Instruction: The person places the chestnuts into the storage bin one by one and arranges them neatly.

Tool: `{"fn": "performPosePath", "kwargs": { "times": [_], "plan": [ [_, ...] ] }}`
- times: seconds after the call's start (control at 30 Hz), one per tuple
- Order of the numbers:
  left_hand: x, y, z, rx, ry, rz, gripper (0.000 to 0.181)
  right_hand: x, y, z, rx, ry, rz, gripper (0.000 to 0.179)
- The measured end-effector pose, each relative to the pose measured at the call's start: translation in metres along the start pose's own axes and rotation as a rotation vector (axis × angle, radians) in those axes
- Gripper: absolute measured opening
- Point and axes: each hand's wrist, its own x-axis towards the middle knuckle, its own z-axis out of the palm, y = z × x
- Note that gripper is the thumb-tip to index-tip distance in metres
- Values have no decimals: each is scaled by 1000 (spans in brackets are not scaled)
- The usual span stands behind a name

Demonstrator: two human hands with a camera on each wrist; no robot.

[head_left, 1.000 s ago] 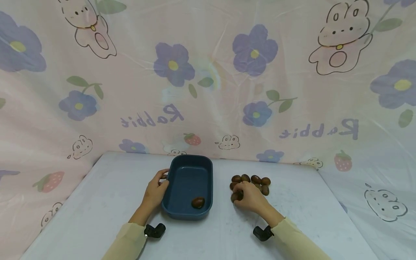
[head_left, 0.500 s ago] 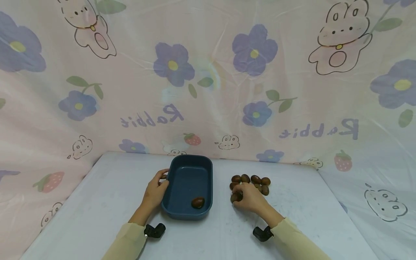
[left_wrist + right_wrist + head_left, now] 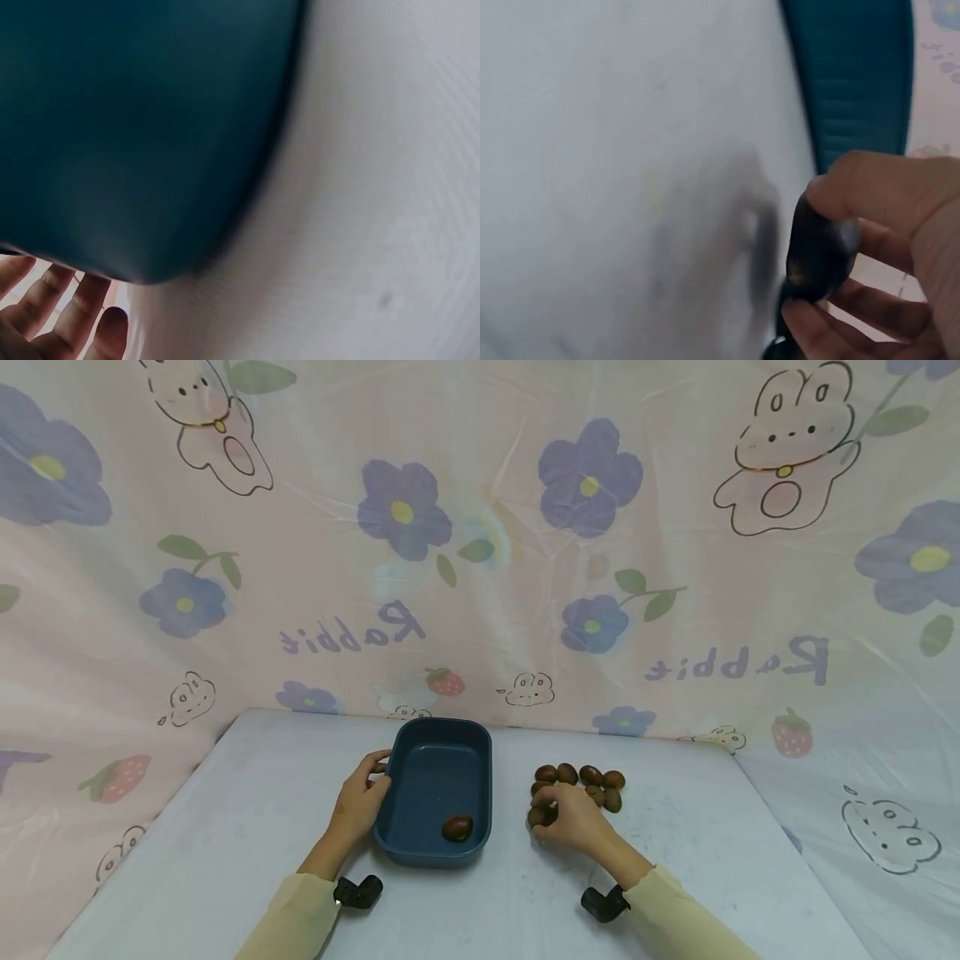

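A dark blue rectangular tray [image 3: 432,777] stands on the white table, with one glossy brown chestnut [image 3: 457,828] in its near right corner. At the tray's left side, my left hand [image 3: 356,797] touches the wall with its fingertips; the left wrist view shows these fingers [image 3: 79,311] spread against the edge. My right hand [image 3: 576,820] pinches a chestnut [image 3: 819,251] between thumb and fingers, low over the table to the right of the tray. Just beyond that hand lie several more chestnuts [image 3: 591,775], some partly hidden behind it.
The white table [image 3: 262,810] extends around the tray and ends at a patterned curtain [image 3: 480,610] with flowers and rabbits. A small black device sits at each wrist, below pale yellow sleeves [image 3: 296,914].
My right hand has shifted slightly left with the chestnut, away from the pile. My left hand and the tray stay in place.
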Motion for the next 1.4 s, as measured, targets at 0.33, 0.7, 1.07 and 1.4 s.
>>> {"fn": "performPosePath", "kwargs": {
  "times": [0.33,0.7,1.07,1.4],
  "plan": [
    [0,-1,0,-1,-11,-12,46,14,-18,-14,93,31,-94,28],
    [1,-3,0,3,-13,-11,46,35,-48,-21,214,-23,-154,31],
    [0,-1,0,-2,-18,-13,46,54,-65,-8,248,-69,-270,32],
    [0,-2,0,6,-15,-16,46,71,-73,3,108,-128,-311,33]
  ]
}}
